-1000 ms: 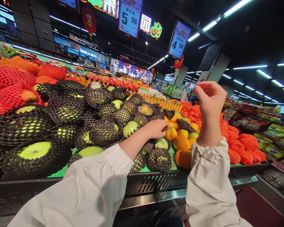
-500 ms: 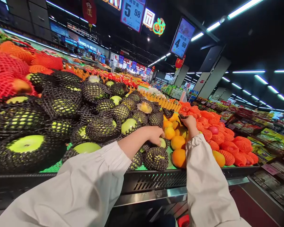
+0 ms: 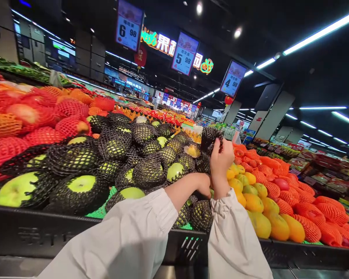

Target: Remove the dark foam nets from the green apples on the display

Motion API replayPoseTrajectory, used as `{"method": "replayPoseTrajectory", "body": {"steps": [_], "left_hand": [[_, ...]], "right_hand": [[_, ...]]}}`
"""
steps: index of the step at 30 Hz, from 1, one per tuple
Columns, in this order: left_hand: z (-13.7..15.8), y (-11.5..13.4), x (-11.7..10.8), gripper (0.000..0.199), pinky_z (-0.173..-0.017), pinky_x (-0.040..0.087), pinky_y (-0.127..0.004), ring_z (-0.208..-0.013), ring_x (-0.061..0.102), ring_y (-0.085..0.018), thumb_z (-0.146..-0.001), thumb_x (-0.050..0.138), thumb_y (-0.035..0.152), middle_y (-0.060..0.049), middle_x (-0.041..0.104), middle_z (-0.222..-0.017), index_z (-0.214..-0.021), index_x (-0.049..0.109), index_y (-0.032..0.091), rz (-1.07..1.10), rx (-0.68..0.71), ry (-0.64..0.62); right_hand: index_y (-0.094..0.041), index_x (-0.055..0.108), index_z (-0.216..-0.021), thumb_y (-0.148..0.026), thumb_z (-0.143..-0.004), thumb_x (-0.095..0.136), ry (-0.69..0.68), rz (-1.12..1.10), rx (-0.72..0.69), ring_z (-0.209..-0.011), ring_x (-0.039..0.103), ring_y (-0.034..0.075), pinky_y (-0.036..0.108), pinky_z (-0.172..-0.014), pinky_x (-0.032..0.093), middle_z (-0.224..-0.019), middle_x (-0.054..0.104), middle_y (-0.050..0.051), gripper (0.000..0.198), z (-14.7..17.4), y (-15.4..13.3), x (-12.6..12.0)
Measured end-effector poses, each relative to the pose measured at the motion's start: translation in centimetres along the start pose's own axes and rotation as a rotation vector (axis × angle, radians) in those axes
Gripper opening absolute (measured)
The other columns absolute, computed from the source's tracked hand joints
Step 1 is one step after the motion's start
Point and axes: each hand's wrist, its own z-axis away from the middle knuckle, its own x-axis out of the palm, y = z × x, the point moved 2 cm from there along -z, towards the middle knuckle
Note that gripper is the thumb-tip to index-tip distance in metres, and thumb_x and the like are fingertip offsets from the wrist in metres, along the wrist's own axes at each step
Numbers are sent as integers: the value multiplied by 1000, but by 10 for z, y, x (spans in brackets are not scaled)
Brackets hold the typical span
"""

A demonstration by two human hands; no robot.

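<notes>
My right hand (image 3: 222, 157) is raised over the fruit with its fingers closed on a black foam net (image 3: 209, 140); no fruit shows inside it. Lower and just left of it, my left hand (image 3: 200, 183) curls downward around a green apple (image 3: 211, 193). Only a sliver of that apple shows, as my right wrist and sleeve hide most of it. Below my left hand rests another apple in a black net (image 3: 201, 215). Many more netted green apples (image 3: 149, 169) are heaped to the left.
Yellow-orange fruit (image 3: 254, 202) lies right of my hands, and fruit in red foam nets (image 3: 305, 211) lies beyond it. More red-netted fruit (image 3: 72, 108) is piled at the left. The black bin edge (image 3: 104, 232) runs along the front. Price signs (image 3: 186, 53) hang overhead.
My right hand has lifted the black net up and left, away from the yellow-orange fruit. The left hand stays low by the green apple. The view has turned slightly left.
</notes>
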Motion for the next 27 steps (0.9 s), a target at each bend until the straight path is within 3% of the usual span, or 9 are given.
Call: {"method": "replayPoseTrajectory", "body": {"steps": [2,5,9,12,15,19,22,24,27], "left_hand": [[2,2,-2,47,-79,55,-30,-92,71,-26,-74,73,36,-11,76,-112,-116,73,15,-23,-12,5],[12,7,-12,34,-69,54,-31,-84,71,-26,-73,71,31,-12,77,-100,-103,76,15,-82,0,48],[35,12,-50,16,-67,51,-30,-75,68,-22,-76,62,27,-7,76,-84,-80,76,20,-59,-51,286],[56,-1,-92,24,-73,52,-35,-79,67,-24,-81,56,33,-9,74,-81,-79,75,20,-111,-261,547],[70,-40,-128,28,-80,51,-42,-89,67,-29,-83,52,31,-14,73,-89,-89,76,16,-285,-536,691],[71,-113,-140,30,-86,49,-41,-100,66,-32,-82,55,30,-18,73,-103,-98,74,13,-457,-736,598],[67,-158,-122,31,-98,43,-43,-111,62,-35,-77,61,31,-18,73,-112,-101,71,14,-502,-832,336],[65,-176,-108,45,-101,40,-44,-115,61,-35,-74,64,32,-20,71,-118,-115,66,14,-486,-858,192],[60,-192,-98,72,-99,42,-43,-115,61,-35,-71,65,30,-24,68,-124,-138,48,11,-446,-881,118]], "right_hand": [[-18,64,-96,-34,-94,43,-60,9,71,-86,60,23,37,-82,46,-93,66,10,27,14,18,12],[-16,64,-97,-26,-85,45,-34,60,222,-88,62,25,38,-85,48,-95,69,12,24,19,46,16],[-17,60,-93,-21,-75,50,33,82,295,-95,62,29,40,-89,47,-98,69,14,21,17,61,15],[-18,57,-91,-22,-72,55,64,36,329,-93,62,29,39,-87,47,-97,69,13,20,20,61,18],[-20,56,-90,-24,-74,58,39,15,367,-87,61,27,38,-82,47,-92,69,10,16,28,57,25],[-22,53,-80,-34,-83,58,-24,62,357,-88,59,28,38,-81,45,-86,68,10,13,34,53,34],[-24,47,-71,-45,-90,51,-33,73,341,-86,57,27,38,-80,44,-81,66,11,28,36,53,38],[-25,45,-68,-45,-92,50,-32,74,337,-83,56,27,38,-79,43,-78,65,10,31,37,54,39],[-25,42,-66,-43,-92,51,-51,78,326,-80,56,25,36,-76,42,-76,64,8,32,38,52,41]]}}
